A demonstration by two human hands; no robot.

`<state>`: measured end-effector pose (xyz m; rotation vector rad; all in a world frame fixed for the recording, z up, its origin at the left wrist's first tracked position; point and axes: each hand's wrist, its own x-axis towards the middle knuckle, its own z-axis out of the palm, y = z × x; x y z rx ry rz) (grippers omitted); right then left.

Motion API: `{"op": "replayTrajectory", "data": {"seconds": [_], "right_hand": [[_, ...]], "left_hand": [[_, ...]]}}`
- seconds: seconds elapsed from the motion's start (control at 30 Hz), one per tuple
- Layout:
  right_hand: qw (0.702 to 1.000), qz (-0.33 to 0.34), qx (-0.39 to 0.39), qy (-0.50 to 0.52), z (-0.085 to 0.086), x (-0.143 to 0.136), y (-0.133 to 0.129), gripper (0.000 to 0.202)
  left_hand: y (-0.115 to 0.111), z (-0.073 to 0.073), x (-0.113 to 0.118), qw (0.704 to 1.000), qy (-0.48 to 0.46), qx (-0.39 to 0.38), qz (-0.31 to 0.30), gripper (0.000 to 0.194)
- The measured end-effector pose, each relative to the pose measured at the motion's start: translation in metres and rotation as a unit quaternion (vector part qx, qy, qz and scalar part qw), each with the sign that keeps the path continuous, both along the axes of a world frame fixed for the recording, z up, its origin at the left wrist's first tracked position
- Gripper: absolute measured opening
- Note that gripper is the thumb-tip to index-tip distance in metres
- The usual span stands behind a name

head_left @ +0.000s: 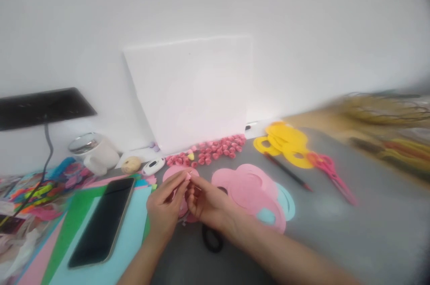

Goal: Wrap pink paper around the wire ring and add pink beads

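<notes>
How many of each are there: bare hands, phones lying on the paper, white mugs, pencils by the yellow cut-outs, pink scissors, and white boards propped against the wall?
Bare hands: 2, left hand and right hand
Phone: 1
White mug: 1
Pencil: 1
Pink scissors: 1 pair
White board: 1
Total: 7

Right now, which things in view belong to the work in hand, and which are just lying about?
Likely part of the work:
- small pink piece, at the fingertips of the left hand and right hand
- pink paper cut-outs
- small pink rolls

Probably just lying about:
- smartphone
- white mug
- cable
</notes>
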<state>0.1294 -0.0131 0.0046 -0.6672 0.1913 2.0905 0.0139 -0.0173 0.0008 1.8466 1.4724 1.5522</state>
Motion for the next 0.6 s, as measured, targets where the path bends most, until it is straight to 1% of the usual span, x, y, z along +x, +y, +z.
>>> {"op": "replayTrajectory", "data": {"seconds": [0.23, 0.33, 0.43, 0.5, 0.6], "right_hand": [[1.0, -0.005, 0.001, 0.007, 0.0014, 0.0002, -0.0002, 0.004], [1.0, -0.008, 0.011, 0.013, -0.0001, 0.0002, 0.0002, 0.002], [1.0, -0.004, 0.02, 0.013, -0.0018, 0.0001, 0.0007, 0.003], [1.0, 0.012, 0.027, 0.002, -0.002, 0.0001, 0.0008, 0.006], [0.996, 0.042, 0.063, -0.048, -0.001, 0.002, 0.0008, 0.011]], "left_hand": [[0.0001, -0.0015, -0.0001, 1.0, 0.009, 0.011, 0.003, 0.017], [0.0008, -0.0025, -0.0009, 1.0, 0.023, 0.018, -0.001, 0.017], [0.0005, -0.002, -0.0013, 1.0, 0.019, 0.017, -0.007, 0.017], [0.0003, -0.0014, -0.0019, 1.0, 0.002, 0.0, -0.008, 0.016], [0.0018, -0.0027, -0.0045, 0.997, -0.048, -0.058, -0.007, 0.018]]}}
